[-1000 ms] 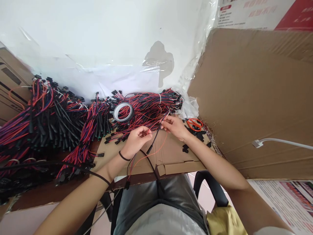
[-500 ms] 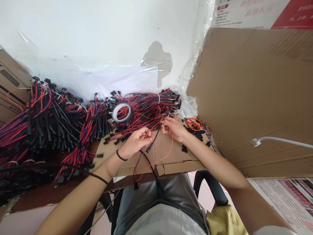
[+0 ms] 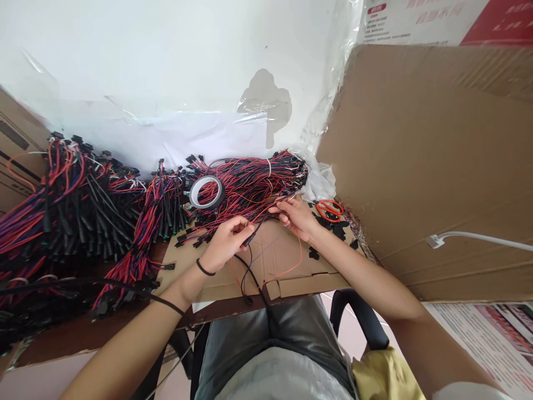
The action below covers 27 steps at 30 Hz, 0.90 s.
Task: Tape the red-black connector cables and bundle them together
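- Plug (image 3: 250, 239) shifted: half a second ago it hung free between the hands; now at the left hand (image 3: 229, 241). Orange wire (image 3: 287, 272) has swung right, its loop wider.
- Left fingers pinched together on the plug, thumb uppermost. Black band (image 3: 205, 268) on that wrist.
- Cable (image 3: 261, 222) runs from the plug up toward the right hand (image 3: 296, 216), over the cardboard (image 3: 287, 258) that covers part of the desk (image 3: 83, 328).
- Right fingers bent, tips close by the cable; whether they clamp it, I can't make out.
- Orange wire curves below both hands, alongside thin dark wires. Small black connector (image 3: 249, 300) hangs at the cardboard's near edge.
- Behind the hands: bundle (image 3: 254, 178) of red and black wires, bound with a white tie (image 3: 269, 168). Tape roll (image 3: 222, 195) rests on its left part.
- Right of the right hand: scissors (image 3: 330, 210), orange handles showing, black scraps (image 3: 339, 230) about them. Clear bag (image 3: 322, 182) just behind.
- Far left: large heap (image 3: 100, 214) of wires with black ends.
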Tool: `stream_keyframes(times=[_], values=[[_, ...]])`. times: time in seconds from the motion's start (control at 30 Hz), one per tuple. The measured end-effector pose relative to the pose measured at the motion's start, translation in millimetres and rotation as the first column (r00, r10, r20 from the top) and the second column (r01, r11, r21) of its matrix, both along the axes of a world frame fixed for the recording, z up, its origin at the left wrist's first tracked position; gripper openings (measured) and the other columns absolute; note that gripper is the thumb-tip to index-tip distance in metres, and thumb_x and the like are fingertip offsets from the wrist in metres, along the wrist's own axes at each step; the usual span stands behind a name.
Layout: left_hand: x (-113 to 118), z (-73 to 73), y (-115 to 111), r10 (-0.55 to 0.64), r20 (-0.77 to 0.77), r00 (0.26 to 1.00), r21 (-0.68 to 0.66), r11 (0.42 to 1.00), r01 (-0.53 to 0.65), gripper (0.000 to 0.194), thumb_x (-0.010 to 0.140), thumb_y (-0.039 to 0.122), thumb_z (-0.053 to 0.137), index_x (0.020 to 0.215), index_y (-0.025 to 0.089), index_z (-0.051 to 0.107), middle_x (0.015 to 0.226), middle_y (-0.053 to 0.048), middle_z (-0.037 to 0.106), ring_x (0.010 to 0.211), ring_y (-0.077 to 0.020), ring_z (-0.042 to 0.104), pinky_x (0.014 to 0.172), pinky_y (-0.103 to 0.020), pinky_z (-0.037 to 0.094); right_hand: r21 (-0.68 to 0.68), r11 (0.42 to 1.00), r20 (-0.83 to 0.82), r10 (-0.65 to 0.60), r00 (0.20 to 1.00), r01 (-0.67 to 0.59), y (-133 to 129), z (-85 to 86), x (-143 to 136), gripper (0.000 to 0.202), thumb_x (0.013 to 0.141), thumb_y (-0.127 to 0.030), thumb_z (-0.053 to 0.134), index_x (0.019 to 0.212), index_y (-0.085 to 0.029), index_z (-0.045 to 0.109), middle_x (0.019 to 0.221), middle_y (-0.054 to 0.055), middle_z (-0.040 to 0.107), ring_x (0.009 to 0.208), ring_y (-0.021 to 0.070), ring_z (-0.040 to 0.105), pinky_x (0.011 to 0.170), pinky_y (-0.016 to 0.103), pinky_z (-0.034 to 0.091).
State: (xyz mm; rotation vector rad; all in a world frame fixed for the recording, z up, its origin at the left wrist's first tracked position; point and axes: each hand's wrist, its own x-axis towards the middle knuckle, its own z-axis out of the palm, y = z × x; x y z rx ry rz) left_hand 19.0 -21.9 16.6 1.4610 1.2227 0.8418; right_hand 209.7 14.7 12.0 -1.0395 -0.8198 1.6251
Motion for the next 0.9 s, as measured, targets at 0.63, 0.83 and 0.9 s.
stream_keyframes(times=[0.63, 0.83, 0.9], values=[[-5.4, 7.2, -8.2, 0.154, -0.220, 0.963, 0.433, 0.900, -0.045, 0.032, 0.077, 0.033, 0.056, 0.054, 0.020, 0.039, 0.054, 0.003, 0.041, 0.053, -0.0101, 0.037, 0.055, -0.024, 0.031, 0.146, 0.981, 0.125, -0.145, 0.982, 0.126, -5.7, -6.5, -10.5, 0.023, 0.067, -0.023, 0.060, 0.085, -0.023, 0.045, 0.067, -0.004, 0.071, 0.032, 0.0055, 0.043, 0.032, 0.018, 0.029], [-0.9, 4.1, -8.4, -0.337, 0.029, 0.941, 0.132, 0.934, 0.331, 0.029, 0.082, 0.042, 0.056, 0.069, 0.016, 0.059, 0.105, -0.011, 0.064, 0.103, -0.0219, 0.058, 0.083, -0.030, 0.046, 0.254, 0.967, 0.045, -0.048, 0.998, 0.035, -5.1, -3.8, -4.6, 0.019, 0.069, -0.024, 0.057, 0.087, -0.023, 0.049, 0.081, -0.002, 0.073, 0.033, 0.0050, 0.038, 0.033, 0.020, 0.027], [2.2, -1.5, -9.0, -0.386, -0.018, 0.922, 0.107, 0.916, 0.386, 0.030, 0.085, 0.042, 0.054, 0.073, 0.016, 0.063, 0.106, -0.012, 0.066, 0.107, -0.0230, 0.059, 0.085, -0.031, 0.046, 0.273, 0.962, -0.004, 0.032, 0.999, -0.029, -4.9, -3.1, -1.5, 0.021, 0.070, -0.025, 0.055, 0.090, -0.023, 0.051, 0.089, 0.000, 0.073, 0.040, 0.0066, 0.044, 0.038, 0.020, 0.034]])
